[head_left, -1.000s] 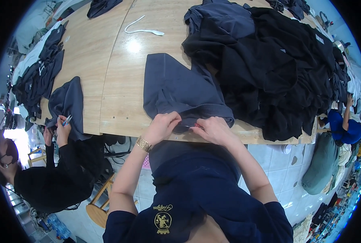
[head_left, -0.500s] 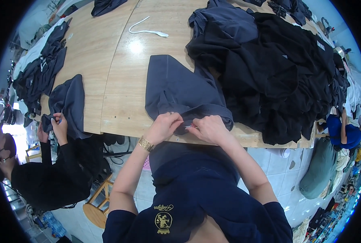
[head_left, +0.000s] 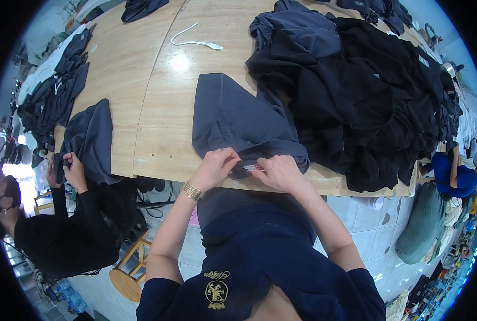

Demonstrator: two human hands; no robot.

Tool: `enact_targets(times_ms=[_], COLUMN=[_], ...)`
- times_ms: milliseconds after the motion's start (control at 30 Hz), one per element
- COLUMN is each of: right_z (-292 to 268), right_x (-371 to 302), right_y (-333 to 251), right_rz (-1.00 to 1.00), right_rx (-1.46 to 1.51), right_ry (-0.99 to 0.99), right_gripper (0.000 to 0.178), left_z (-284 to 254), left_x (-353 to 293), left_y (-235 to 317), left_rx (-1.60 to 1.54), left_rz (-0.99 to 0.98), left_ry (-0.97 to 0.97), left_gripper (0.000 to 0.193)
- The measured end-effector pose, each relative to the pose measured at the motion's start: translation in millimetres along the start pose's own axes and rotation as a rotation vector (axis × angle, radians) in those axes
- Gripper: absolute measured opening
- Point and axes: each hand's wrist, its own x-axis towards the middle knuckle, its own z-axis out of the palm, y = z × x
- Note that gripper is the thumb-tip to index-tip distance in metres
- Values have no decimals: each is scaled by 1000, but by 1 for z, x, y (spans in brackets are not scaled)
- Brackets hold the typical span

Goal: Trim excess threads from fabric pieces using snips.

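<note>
A dark blue-grey garment (head_left: 233,109) lies on the table in front of me, its thick banded edge gathered at the near side. My left hand (head_left: 217,167), with a gold watch at the wrist, pinches fabric at that edge between thumb and fingers. Close on its right, my right hand (head_left: 280,172) is closed round small thread snips (head_left: 249,167), with silver tips and a bit of red showing. The tips point left toward the pinched cloth. Most of the snips is hidden in my fingers.
A big pile of black garments (head_left: 356,101) lies to the right, touching my garment. A white cord (head_left: 195,42) rests farther back on the table (head_left: 163,112). At left a masked co-worker (head_left: 62,224) handles another dark garment (head_left: 91,139); a wooden stool (head_left: 126,278) stands nearby.
My right hand has shifted very slightly, and the silver tips show a little more. The garment lies as before. At left, the co-worker's hands have moved a little on their cloth.
</note>
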Motion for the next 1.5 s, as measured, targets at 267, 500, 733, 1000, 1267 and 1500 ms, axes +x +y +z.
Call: enact_targets(times_ms=[267,500,733,1000,1267,1500], right_z=[1,3,-8,5,-17,-8], right_x=[1,-2,13,36,58,82], right_y=[-2,14,8,-3,6,28], right_rz=[-33,25,225,41,110,282], right_rx=[-32,267,1100,295,787,701], right_ry=[-5,102,140,274,303,593], right_gripper=[41,39,25,32,17,25], left_z=[0,-29,6,38,5,13], left_x=[-2,-16,-42,-27,-19,-4], left_y=[2,-10,-3,-31,-13,19], left_rx=[-83,-729,-156,295,-1331,-1813], left_rz=[-56,-142,-259,-243,-398,-336], left_ry=[24,618,905,600,-25,-72], left_gripper=[10,13,20,39,34,48])
